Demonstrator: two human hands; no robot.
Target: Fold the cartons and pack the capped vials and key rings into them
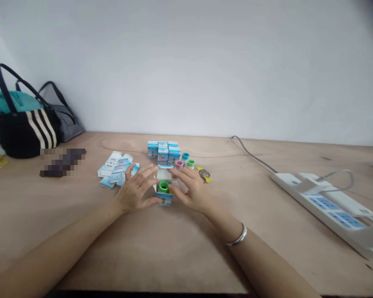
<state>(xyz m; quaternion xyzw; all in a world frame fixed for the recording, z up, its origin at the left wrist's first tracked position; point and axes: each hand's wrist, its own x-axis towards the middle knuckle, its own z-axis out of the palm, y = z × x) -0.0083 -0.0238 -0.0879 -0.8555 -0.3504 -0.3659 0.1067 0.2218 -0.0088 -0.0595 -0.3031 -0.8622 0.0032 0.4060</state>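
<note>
A small blue-and-white carton [164,200] stands on the table with its top flap up. Inside it sits a bottle with a green ring-shaped top [163,187], and something yellow shows beside that. My left hand [136,190] is on the carton's left, fingers spread, its thumb tip at the lower left edge. On the other side is my right hand [191,188], fingers stretched out, with fingertips at the carton's right edge and over the flap. Whether either hand presses on the carton is hard to tell. Behind the right hand stand bottles with a pink top [179,164], a green top [190,163] and a blue top [185,156].
Several closed cartons [163,153] form a block behind. Flattened cartons [115,169] lie left, near a partly blurred dark object [64,162]. A yellow-and-grey item [204,174] lies right of the bottles. Bags [27,128] stand far left; a power strip [326,207] with cables lies right.
</note>
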